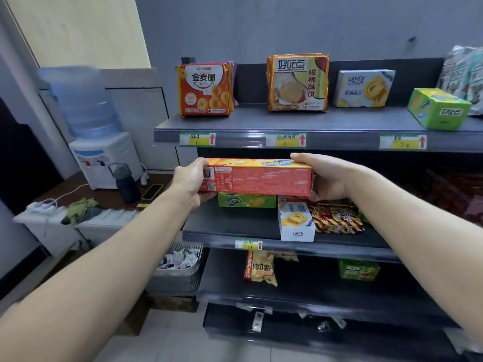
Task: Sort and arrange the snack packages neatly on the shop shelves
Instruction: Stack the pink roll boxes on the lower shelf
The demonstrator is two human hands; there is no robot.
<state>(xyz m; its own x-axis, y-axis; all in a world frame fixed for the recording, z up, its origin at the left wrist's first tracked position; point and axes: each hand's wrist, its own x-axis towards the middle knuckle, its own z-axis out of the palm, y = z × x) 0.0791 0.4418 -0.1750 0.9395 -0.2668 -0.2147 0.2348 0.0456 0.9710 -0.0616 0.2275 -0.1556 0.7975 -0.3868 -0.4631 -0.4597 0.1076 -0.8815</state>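
I hold a long red and yellow snack box (258, 177) level in front of the second shelf (230, 237). My left hand (190, 181) grips its left end and my right hand (322, 176) grips its right end. Behind and below it lie a green box (247, 200), a white Landy cookie box (296, 222) and a red striped bag (337, 218). On the top shelf (261, 124) stand a red ring-biscuit pack (203, 90), an orange walnut-cookie pack (298, 83), a white Landy box (364, 88) and a green box (439, 108).
The lower shelf carries a chips bag (261, 269) and a green box (359, 269). A grey basket of sachets (177, 267) sits left of the shelves. Further left, a side table holds a water dispenser (102, 142), a dark bottle (126, 184) and a phone (151, 192).
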